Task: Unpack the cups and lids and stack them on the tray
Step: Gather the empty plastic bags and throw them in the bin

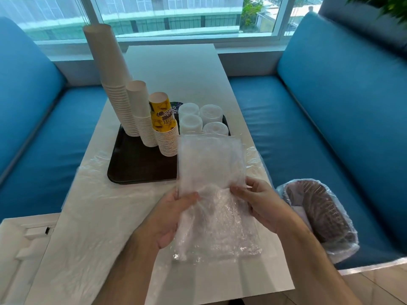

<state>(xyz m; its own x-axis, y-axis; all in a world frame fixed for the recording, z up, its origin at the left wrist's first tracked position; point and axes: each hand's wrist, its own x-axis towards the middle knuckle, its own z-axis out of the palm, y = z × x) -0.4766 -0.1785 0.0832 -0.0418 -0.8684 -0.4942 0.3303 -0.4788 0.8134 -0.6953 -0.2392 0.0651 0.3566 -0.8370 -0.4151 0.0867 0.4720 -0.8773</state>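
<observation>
Crinkled clear plastic is what both hands are working on: an emptied plastic bag (211,194) is being held up over the near half of the white tabletop (176,69), its upper part standing in front of the tray's near right corner.

Risks, as I judge them: the raised film is hiding the closest lid stack, so a forward sweep could be knocking into the lid stacks (201,118) or the yellow printed cup stack (166,126) just beside them. The tall white cup stack (110,80) at the far left corner of the dark tray (136,170) is looking top-heavy, and a bump to the tray or table could be toppling it. Loose plastic film (92,172) is lying along the tabletop's left edge and could be sliding off.

The left hand (169,219) is pinching the bag's left side, thumb on top and fingers curled beneath. The right hand (255,201) is gripping the right side, fingers folded over the film. A lined wastebasket (317,216) is sitting on the blue bench (330,119), just past the tabletop's right edge.
</observation>
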